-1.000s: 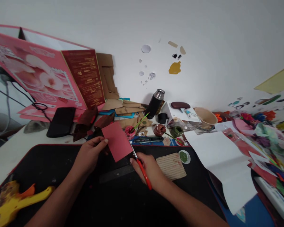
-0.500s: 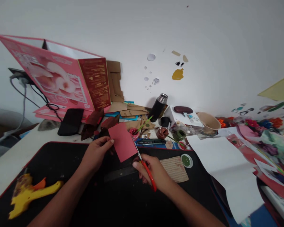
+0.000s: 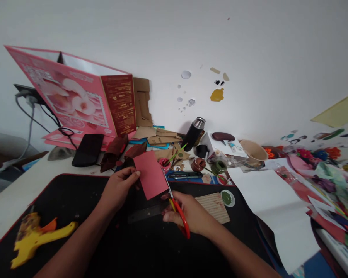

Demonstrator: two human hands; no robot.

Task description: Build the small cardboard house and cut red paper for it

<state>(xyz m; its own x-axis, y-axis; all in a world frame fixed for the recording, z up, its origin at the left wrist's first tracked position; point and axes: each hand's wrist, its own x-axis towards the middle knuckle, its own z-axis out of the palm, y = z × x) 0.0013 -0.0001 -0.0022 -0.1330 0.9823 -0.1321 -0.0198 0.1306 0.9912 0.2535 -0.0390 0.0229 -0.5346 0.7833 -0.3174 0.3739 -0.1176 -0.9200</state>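
My left hand [image 3: 123,184] pinches the left edge of a pink rectangle of paper [image 3: 150,175], held up over the black mat [image 3: 127,247]. In my right hand [image 3: 185,212] is a pair of scissors [image 3: 180,216] with red handles and a touch of yellow inside them. Their blades point up and away, along the right edge of the paper. Whether that edge lies between the blades I cannot tell. Below the paper a dark ruler [image 3: 145,213] lies flat on the mat. Beside my right hand is a piece of corrugated cardboard [image 3: 216,208].
A yellow glue gun [image 3: 37,239] lies at the left. Behind the mat are a black phone [image 3: 87,150], a utility knife [image 3: 184,175], paint jars [image 3: 197,165] and a black flask [image 3: 193,133]. White paper [image 3: 266,197] spreads at the right, near a lid of green paint [image 3: 227,198].
The scissors' handles have opened wider and dropped slightly, with my right thumb lower. My left hand and the paper stay nearly in place. The view has shifted a little.
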